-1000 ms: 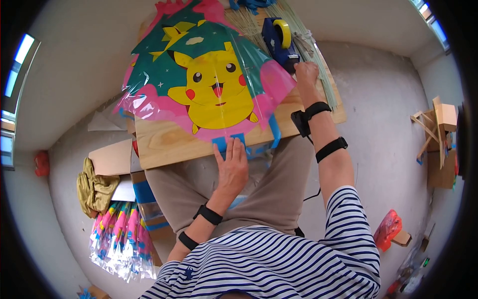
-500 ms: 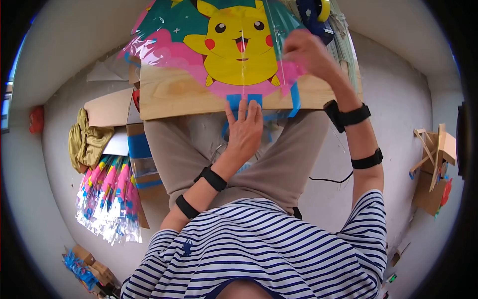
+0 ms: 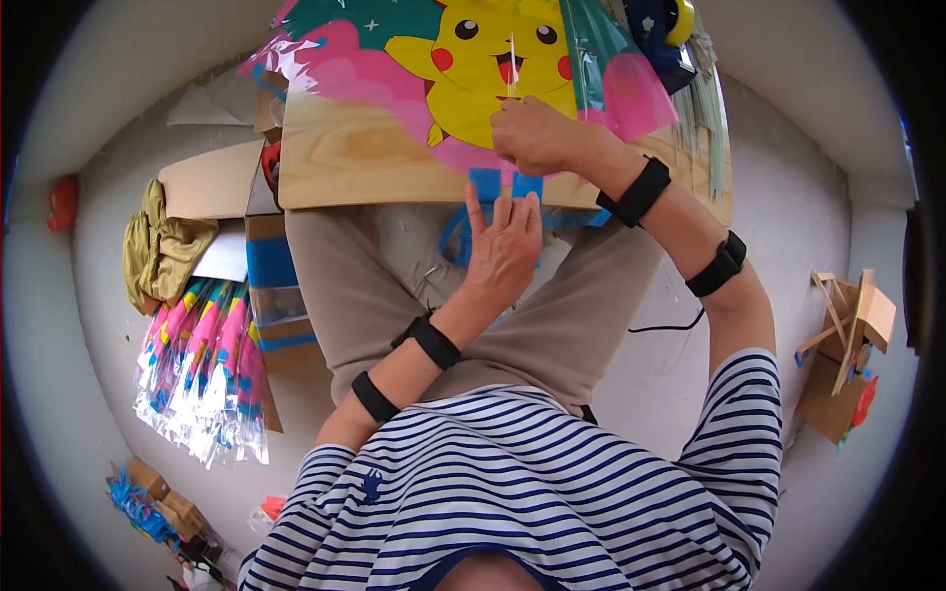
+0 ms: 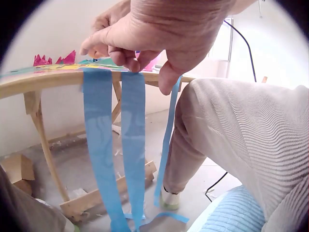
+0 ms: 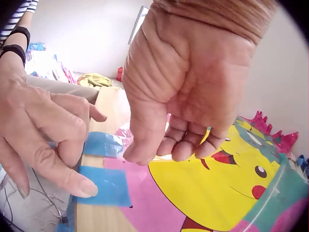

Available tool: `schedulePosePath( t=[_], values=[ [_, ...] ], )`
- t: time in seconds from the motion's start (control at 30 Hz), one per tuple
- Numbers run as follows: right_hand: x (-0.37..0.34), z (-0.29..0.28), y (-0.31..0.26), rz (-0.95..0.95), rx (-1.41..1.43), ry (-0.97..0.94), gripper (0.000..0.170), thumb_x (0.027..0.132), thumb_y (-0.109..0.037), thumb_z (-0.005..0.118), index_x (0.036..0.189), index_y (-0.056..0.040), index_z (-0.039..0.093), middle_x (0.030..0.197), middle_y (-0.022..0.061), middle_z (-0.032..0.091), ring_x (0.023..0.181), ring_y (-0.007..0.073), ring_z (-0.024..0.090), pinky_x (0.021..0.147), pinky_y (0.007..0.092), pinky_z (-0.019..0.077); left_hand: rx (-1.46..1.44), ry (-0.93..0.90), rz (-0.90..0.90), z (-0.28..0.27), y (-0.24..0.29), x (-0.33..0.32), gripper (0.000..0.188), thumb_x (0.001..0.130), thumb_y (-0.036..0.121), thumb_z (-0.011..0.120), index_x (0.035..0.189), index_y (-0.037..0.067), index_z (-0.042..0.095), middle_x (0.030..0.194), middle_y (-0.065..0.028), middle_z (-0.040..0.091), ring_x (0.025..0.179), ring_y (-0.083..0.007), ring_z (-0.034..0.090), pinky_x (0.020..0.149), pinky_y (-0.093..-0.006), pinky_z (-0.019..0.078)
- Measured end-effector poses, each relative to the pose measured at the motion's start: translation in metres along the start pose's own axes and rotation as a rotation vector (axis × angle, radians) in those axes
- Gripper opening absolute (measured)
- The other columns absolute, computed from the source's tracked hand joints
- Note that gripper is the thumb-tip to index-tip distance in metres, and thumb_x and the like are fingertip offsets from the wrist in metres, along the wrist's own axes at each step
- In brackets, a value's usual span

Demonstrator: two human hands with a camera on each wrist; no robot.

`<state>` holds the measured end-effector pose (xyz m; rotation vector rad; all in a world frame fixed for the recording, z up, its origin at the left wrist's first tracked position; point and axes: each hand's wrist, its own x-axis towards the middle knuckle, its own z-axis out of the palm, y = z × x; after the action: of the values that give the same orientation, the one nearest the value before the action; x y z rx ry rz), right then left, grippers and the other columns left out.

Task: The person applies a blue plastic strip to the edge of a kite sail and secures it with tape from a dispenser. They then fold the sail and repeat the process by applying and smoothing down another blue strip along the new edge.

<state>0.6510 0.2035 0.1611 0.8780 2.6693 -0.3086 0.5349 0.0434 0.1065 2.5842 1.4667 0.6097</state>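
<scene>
A plastic sheet printed with a yellow cartoon figure [image 3: 468,98] lies on the wooden table [image 3: 365,177]. Two blue strips [image 3: 485,183] [image 5: 108,186] cross the near edge and hang below it [image 4: 99,125]. Extended fingers of the left hand [image 3: 505,251] [image 4: 174,29] [image 5: 43,130] touch the strips at that edge. Over the figure's lower part is the right hand [image 3: 537,136] [image 5: 188,82], fingers curled toward the thumb. It seems to pinch a thin clear piece of tape, mostly hidden; shiny film [image 5: 123,130] shows beside the thumb in the right wrist view.
A blue tape dispenser [image 3: 658,44] with a yellow roll [image 3: 680,22] and pale thin sticks [image 3: 708,128] lie at the table's right. Cardboard boxes [image 3: 212,177], olive cloth [image 3: 168,236] and bundled printed plastic [image 3: 212,364] are at the left. Wooden pieces [image 3: 838,315] stand at the far right.
My right hand has come from beside the tape dispenser leftward and nearer, to the lower middle of the printed sheet. The left hand stays at the blue strips; the head view has shifted.
</scene>
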Motion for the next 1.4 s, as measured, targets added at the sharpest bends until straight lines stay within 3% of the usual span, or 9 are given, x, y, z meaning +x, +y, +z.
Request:
schedulePosePath(
  t=[0.07, 0.17, 0.87, 0.97, 1.07, 1.17, 1.27, 1.4],
  values=[
    [0.003, -0.001, -0.002, 0.0, -0.026, -0.035, 0.01, 0.074, -0.005, 0.064, 0.074, -0.0084, 0.073, 0.09, 0.0097, 0.066, 0.097, 0.0321, 0.06, 0.08, 0.0452, 0.0475, -0.012, -0.007, 0.0, 0.0, 0.0, -0.001, 0.054, 0.08, 0.005, 0.062, 0.131, -0.009, 0.055, 0.104, -0.013, 0.051, 0.101, -0.03, 0.049, 0.114, -0.0703, 0.0192],
    [0.006, 0.001, -0.002, -0.009, -0.034, -0.045, 0.01, 0.075, -0.006, 0.064, 0.076, -0.0071, 0.074, 0.092, 0.0102, 0.067, 0.098, 0.0325, 0.061, 0.082, 0.0454, 0.0482, -0.037, -0.077, -0.015, -0.003, 0.0, -0.001, 0.054, 0.08, 0.002, 0.06, 0.131, -0.012, 0.053, 0.113, -0.0146, 0.052, 0.113, -0.0311, 0.049, 0.114, -0.0735, 0.0163],
    [0.01, 0.01, 0.001, 0.001, -0.07, -0.03, 0.01, 0.075, -0.007, 0.065, 0.078, -0.0078, 0.075, 0.09, 0.0097, 0.068, 0.096, 0.0322, 0.062, 0.081, 0.0458, 0.0485, -0.012, -0.051, -0.007, -0.003, 0.001, 0.001, 0.056, 0.078, 0.002, 0.06, 0.131, -0.012, 0.052, 0.109, -0.0136, 0.048, 0.108, -0.03, 0.048, 0.114, -0.0732, 0.0171],
    [0.011, 0.01, 0.002, -0.026, -0.102, -0.01, 0.017, 0.075, -0.009, 0.067, 0.088, -0.0091, 0.077, 0.093, 0.011, 0.074, 0.094, 0.0323, 0.068, 0.074, 0.0455, 0.0507, -0.017, -0.042, -0.013, -0.003, 0.001, 0.002, 0.055, 0.078, 0.002, 0.061, 0.131, -0.012, 0.052, 0.111, -0.0139, 0.048, 0.109, -0.0303, 0.048, 0.114, -0.0732, 0.0177],
    [0.012, 0.011, 0.003, -0.026, -0.106, -0.017, 0.017, 0.075, -0.009, 0.067, 0.088, -0.009, 0.077, 0.093, 0.0111, 0.074, 0.094, 0.0322, 0.068, 0.074, 0.0454, 0.0506, 0.036, -0.061, -0.017, 0.0, 0.001, 0.001, 0.058, 0.077, 0.01, 0.066, 0.132, -0.006, 0.054, 0.116, -0.0138, 0.046, 0.114, -0.0308, 0.047, 0.114, -0.0707, 0.0171],
    [0.012, 0.011, 0.003, -0.027, -0.101, -0.004, 0.016, 0.075, -0.009, 0.067, 0.088, -0.0089, 0.077, 0.093, 0.0111, 0.074, 0.094, 0.0321, 0.068, 0.074, 0.0453, 0.0506, 0.046, -0.062, -0.021, -0.002, 0.001, 0.001, 0.059, 0.076, 0.009, 0.066, 0.131, -0.007, 0.054, 0.121, -0.0145, 0.045, 0.116, -0.0309, 0.047, 0.115, -0.0702, 0.0169],
    [0.012, 0.01, 0.0, 0.029, -0.057, -0.039, 0.01, 0.075, -0.008, 0.065, 0.078, -0.0088, 0.075, 0.09, 0.0085, 0.068, 0.096, 0.0312, 0.062, 0.082, 0.0447, 0.0478, 0.046, -0.065, -0.015, -0.002, 0.001, 0.001, 0.059, 0.076, 0.01, 0.067, 0.131, -0.008, 0.054, 0.128, -0.0154, 0.045, 0.117, -0.031, 0.046, 0.115, -0.0698, 0.0167],
    [0.013, 0.011, 0.0, 0.035, -0.072, -0.044, 0.011, 0.075, -0.008, 0.065, 0.079, -0.009, 0.075, 0.091, 0.0083, 0.068, 0.097, 0.0309, 0.062, 0.082, 0.0445, 0.0477, 0.043, -0.052, -0.007, -0.001, 0.0, 0.001, 0.063, 0.075, 0.012, 0.069, 0.132, -0.009, 0.054, 0.136, -0.0164, 0.043, 0.118, -0.0316, 0.046, 0.115, -0.0695, 0.0164]
  ],
)
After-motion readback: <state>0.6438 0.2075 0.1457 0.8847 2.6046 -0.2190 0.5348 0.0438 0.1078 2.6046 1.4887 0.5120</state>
